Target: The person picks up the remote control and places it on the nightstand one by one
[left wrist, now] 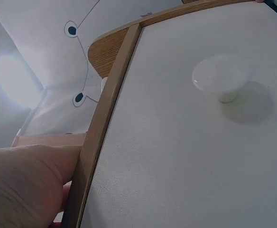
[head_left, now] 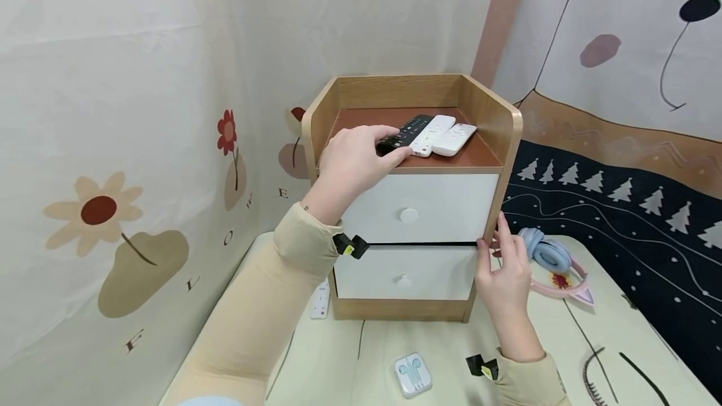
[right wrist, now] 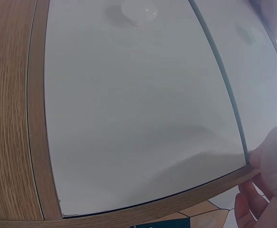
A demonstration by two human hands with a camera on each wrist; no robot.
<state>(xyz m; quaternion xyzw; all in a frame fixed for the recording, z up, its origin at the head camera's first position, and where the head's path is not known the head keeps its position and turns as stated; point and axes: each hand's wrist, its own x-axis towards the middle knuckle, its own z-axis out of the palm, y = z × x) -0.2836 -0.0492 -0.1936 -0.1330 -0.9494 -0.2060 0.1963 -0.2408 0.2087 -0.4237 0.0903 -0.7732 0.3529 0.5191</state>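
A small wooden cabinet (head_left: 403, 311) with two white drawers stands on the table. On its brown top lie a black remote control (head_left: 414, 130) and two white remotes, one long (head_left: 435, 133) and one shorter (head_left: 454, 140). My left hand (head_left: 358, 158) reaches over the top's front edge and grips the black remote's near end between thumb and fingers. In the left wrist view that hand (left wrist: 27, 183) is behind the cabinet's edge and the remote is hidden. My right hand (head_left: 507, 281) holds the cabinet's right side panel, thumb at the front edge, fingers along the outer side.
Right of the cabinet lie blue headphones (head_left: 546, 250) and a pink cat-ear headband (head_left: 555, 291). A clear case with earphones (head_left: 412, 374) sits in front. Another white remote (head_left: 320, 301) lies at the left. Two dark curved strips are at front right, one toothed (head_left: 589, 374).
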